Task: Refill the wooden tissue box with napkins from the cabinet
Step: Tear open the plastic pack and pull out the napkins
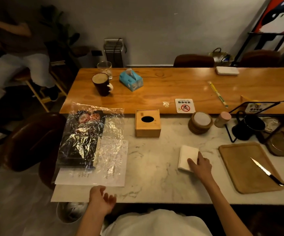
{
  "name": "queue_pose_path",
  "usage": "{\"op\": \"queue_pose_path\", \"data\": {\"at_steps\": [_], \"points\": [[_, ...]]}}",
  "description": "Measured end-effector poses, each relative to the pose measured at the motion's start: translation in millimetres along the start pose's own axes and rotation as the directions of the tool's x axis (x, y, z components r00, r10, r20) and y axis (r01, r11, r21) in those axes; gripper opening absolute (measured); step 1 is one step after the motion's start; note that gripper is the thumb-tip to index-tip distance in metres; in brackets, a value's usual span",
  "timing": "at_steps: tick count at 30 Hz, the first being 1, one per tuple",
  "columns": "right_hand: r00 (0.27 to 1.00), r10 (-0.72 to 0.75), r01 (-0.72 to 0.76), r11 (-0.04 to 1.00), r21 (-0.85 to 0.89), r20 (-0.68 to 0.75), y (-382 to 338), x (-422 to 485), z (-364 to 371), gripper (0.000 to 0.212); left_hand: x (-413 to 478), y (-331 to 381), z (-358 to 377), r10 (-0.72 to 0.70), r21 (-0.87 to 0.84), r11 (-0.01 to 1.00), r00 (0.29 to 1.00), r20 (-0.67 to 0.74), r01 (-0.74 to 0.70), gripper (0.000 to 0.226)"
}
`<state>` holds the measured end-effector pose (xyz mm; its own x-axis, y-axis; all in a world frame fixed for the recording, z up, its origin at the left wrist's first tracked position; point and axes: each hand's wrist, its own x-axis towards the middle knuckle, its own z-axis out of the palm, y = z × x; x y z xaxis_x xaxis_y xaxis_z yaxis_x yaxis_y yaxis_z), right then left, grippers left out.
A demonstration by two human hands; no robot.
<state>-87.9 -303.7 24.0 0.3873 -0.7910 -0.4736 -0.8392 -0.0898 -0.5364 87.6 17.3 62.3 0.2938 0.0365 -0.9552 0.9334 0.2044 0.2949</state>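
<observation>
The wooden tissue box [147, 124] stands upright on the marble counter [154, 167], its oval top hole dark. A white stack of napkins [187, 156] lies flat on the counter to the right and nearer me. My right hand [200, 165] rests on the stack's near right corner, fingers wrapped over its edge. My left hand [102, 199] hovers at the counter's near edge, fingers loosely curled and holding nothing. No cabinet is in view.
A crinkled plastic bag [88, 135] lies on papers at the left. A wooden tray [239, 169] with a knife [267, 172] sits at the right. Coasters [200, 122], a wire rack with a black cup [250, 126], a dark mug [102, 84] and a blue tissue pack [131, 79] stand farther back. A person sits far left.
</observation>
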Motion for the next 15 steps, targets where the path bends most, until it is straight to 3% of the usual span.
{"op": "queue_pose_path", "data": {"at_steps": [2,3,6,8,9,10,12,15], "points": [[0.996,-0.056,0.052,0.997,-0.064,-0.072,-4,-4,2,0.077,-22,-4,14,-0.085,0.089,0.993,0.984,0.155,0.072,0.011],[0.986,-0.118,0.106,0.989,-0.103,-0.119,-9,-6,3,0.072,-31,-2,28,-0.067,0.141,0.989,0.973,0.220,0.037,0.014],[0.931,-0.300,0.231,0.925,-0.301,-0.208,-39,-7,2,0.070,-44,16,84,0.201,0.322,0.893,0.918,0.342,-0.315,0.013],[0.905,-0.356,0.242,0.881,-0.408,-0.234,-68,-4,-2,0.073,-38,30,123,0.439,0.398,0.716,0.813,0.381,-0.573,0.008],[0.900,-0.366,0.248,0.876,-0.414,-0.235,-83,-2,-5,0.073,-32,37,140,0.520,0.434,0.622,0.758,0.393,-0.652,0.018],[0.906,-0.365,0.265,0.884,-0.385,-0.215,-97,1,-6,0.072,-27,44,156,0.573,0.462,0.540,0.710,0.410,-0.703,0.028],[0.931,-0.343,0.320,0.932,-0.171,-0.123,-121,10,-2,0.069,-14,53,182,0.578,0.477,0.474,0.670,0.465,-0.740,0.043],[0.946,-0.294,0.236,0.914,0.329,0.137,-153,17,5,0.067,17,64,216,0.436,0.510,0.492,0.707,0.557,-0.705,0.057]]}}
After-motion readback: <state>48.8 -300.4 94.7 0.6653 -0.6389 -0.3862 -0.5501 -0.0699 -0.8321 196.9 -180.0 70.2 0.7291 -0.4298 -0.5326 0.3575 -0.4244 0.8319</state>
